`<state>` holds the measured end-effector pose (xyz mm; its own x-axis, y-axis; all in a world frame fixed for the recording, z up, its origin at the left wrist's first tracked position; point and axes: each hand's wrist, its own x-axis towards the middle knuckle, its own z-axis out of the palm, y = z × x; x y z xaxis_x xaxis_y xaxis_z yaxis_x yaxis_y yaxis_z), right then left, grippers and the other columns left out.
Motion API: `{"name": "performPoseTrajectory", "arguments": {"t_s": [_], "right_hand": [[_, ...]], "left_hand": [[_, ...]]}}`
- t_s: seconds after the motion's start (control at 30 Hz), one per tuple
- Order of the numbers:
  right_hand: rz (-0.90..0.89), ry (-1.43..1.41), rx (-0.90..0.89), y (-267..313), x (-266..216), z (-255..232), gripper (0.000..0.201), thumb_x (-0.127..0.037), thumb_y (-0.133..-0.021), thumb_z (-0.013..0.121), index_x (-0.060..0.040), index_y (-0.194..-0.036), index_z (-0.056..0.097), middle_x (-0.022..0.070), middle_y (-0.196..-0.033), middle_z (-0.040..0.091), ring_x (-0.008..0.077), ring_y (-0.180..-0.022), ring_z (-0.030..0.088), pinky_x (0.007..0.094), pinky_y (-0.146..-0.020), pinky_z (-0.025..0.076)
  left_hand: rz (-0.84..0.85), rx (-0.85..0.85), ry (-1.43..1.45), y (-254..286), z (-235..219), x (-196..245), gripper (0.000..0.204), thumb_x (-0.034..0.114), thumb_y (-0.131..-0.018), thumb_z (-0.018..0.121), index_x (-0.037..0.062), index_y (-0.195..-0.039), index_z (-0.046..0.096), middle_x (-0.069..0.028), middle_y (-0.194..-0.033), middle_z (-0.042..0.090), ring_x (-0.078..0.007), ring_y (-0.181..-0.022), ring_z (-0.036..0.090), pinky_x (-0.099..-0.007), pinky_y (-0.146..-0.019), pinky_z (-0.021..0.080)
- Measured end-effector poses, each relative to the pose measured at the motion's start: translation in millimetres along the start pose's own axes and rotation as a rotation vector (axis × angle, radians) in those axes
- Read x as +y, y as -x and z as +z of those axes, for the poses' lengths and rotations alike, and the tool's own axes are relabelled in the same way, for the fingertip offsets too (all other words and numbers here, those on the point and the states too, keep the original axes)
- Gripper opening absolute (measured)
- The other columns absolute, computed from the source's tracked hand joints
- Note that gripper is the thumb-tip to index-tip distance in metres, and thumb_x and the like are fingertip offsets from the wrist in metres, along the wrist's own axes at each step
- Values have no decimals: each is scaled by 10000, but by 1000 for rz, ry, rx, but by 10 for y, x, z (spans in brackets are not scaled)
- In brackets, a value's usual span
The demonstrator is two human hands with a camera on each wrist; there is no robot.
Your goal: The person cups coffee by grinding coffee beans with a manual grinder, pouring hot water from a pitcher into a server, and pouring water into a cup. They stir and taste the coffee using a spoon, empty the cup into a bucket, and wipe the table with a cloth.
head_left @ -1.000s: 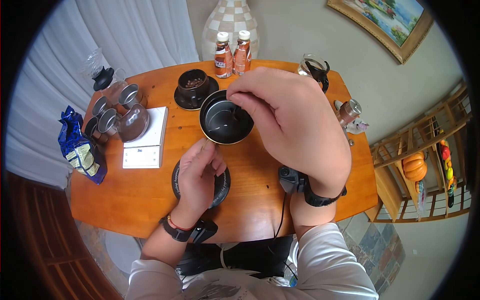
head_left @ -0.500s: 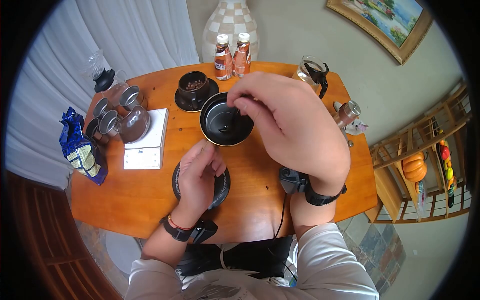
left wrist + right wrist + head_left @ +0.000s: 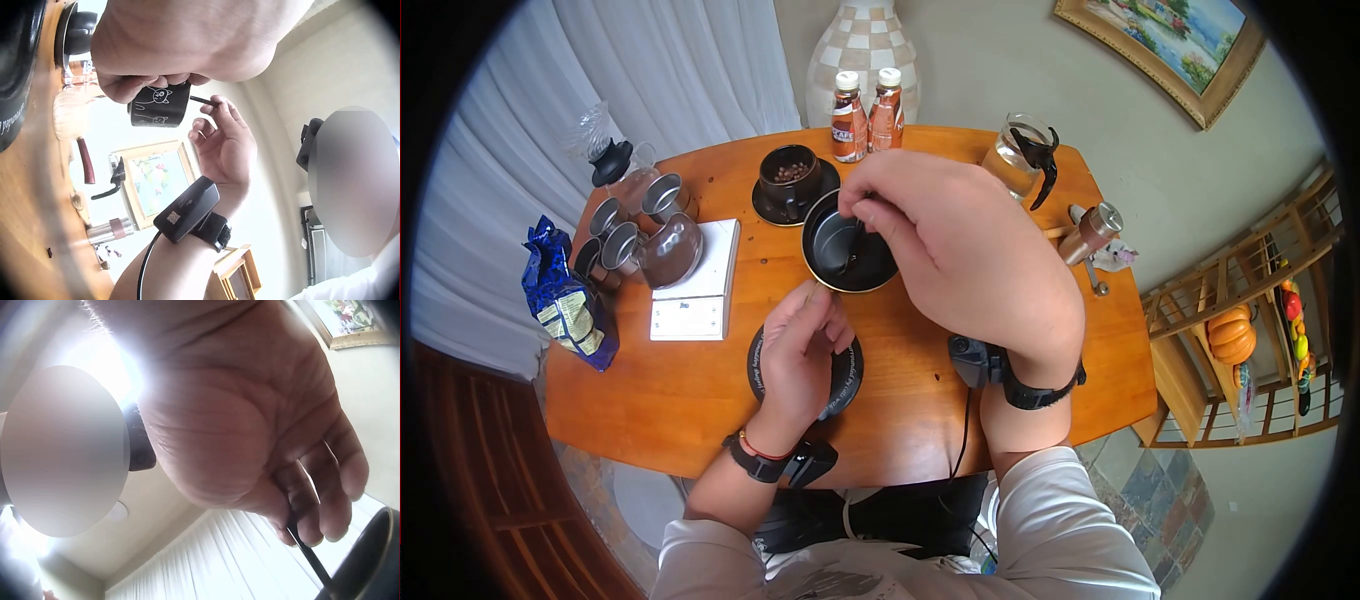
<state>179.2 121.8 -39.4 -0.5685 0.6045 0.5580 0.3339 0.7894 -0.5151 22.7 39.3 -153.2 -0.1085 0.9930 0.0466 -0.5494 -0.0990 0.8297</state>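
Left hand [image 3: 795, 352] grips the near cup [image 3: 824, 242]; right hand [image 3: 970, 245] pinches a spoon [image 3: 203, 100] inside it — stirring looks underway, unfinished; whole beans [image 3: 790, 173] sit farther left.

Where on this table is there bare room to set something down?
The front left patch between the white scale, blue bag and black mat is bare. So is the strip between the right forearm and the table's right edge. Crowded: back left, with metal cups and glass server.
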Motion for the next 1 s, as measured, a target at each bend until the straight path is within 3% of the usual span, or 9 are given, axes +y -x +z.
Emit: {"name": "performPoseTrajectory", "arguments": {"t_s": [0.07,0.17,0.27,0.33,0.47,0.53,0.63,1.0], "right_hand": [[-11,-19,-13,2,-16,1,110,-58,-905,579,14,-951,648,229,-876,668,433,-846,649,467,-715,518],[15,7,-34,9,-28,-18,97,-59,-903,584,22,-917,636,236,-853,660,437,-827,642,470,-695,506],[29,50,-49,23,-15,-51,99,-57,-904,588,28,-881,632,241,-819,655,443,-807,641,478,-687,506],[62,71,-52,28,-22,-67,109,-59,-907,590,30,-863,635,244,-797,655,450,-780,640,484,-679,509],[77,123,-68,17,-22,-81,121,-74,-913,601,28,-872,652,241,-797,661,443,-764,647,488,-677,515],[-4,103,-31,11,0,-70,102,-84,-919,667,12,-954,676,208,-808,680,411,-740,652,412,-654,524],[-32,77,4,-8,-9,-50,113,-95,-905,692,8,-951,700,210,-810,686,393,-739,664,395,-657,534],[2,325,151,-8,-15,-59,100,-109,-856,751,-15,-890,745,167,-771,682,350,-672,658,370,-621,529]], "left_hand": [[1,2,0,1,-17,-10,280,211,-1021,509,138,-775,396,14,-748,360,-138,-733,392,-298,-645,322],[16,-27,55,1,-65,-40,244,222,-1043,510,84,-841,502,2,-775,415,-118,-710,389,-276,-651,344],[21,-22,52,-2,-46,-27,247,219,-1043,505,83,-838,496,3,-774,412,-118,-709,391,-276,-649,344],[2,3,-5,-2,-9,-2,285,208,-1022,503,140,-771,388,20,-748,344,-143,-737,390,-304,-646,325],[5,-21,3,2,-16,-2,286,208,-1027,493,138,-774,379,19,-752,336,-150,-734,385,-305,-646,324],[-8,-23,23,9,-2,10,285,205,-1031,482,136,-777,371,16,-754,327,-156,-729,377,-307,-647,324],[9,-29,83,13,-18,-17,297,223,-1048,483,98,-785,424,-9,-747,394,-137,-702,391,-285,-638,341],[-58,-10,106,26,-47,-19,376,351,-1072,410,136,-766,368,-10,-722,376,-156,-693,341,-311,-646,300]]}}
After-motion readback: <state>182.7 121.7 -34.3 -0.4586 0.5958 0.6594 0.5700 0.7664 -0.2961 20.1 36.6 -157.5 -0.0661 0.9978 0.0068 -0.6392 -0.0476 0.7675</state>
